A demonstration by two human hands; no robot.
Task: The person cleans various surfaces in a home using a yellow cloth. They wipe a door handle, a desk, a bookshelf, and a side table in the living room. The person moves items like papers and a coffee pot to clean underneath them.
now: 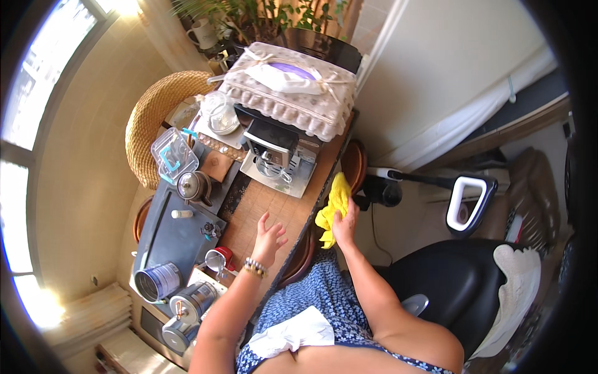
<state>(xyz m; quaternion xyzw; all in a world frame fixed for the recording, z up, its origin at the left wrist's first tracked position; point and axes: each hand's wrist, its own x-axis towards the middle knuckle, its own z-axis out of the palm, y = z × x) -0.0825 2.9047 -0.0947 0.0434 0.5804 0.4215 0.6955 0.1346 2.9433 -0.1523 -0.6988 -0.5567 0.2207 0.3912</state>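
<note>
My right hand point(345, 226) grips a crumpled yellow cloth point(339, 196), held just off the table's right edge. Over the brown table mat point(261, 198) hovers my left hand point(268, 243), fingers spread and holding nothing; beaded bracelets circle its wrist. Beyond it stands an espresso machine point(273, 140) with a metal drip tray point(299, 180) and a clear glass vessel point(271, 170) under its spout. A fabric cover point(289, 110) with a tissue pack on top lies across the machine's rear. Near my left wrist sits a small red cup or pitcher point(225, 257).
Left of the mat, a dark tray point(173, 233) bears a teapot point(194, 187), a figurine point(211, 230) and an open tin point(159, 282). Clear plastic containers point(175, 156) stand behind. Metal canisters point(191, 304) are at near left. To the right are a vacuum handle point(472, 205) and black chair point(439, 285).
</note>
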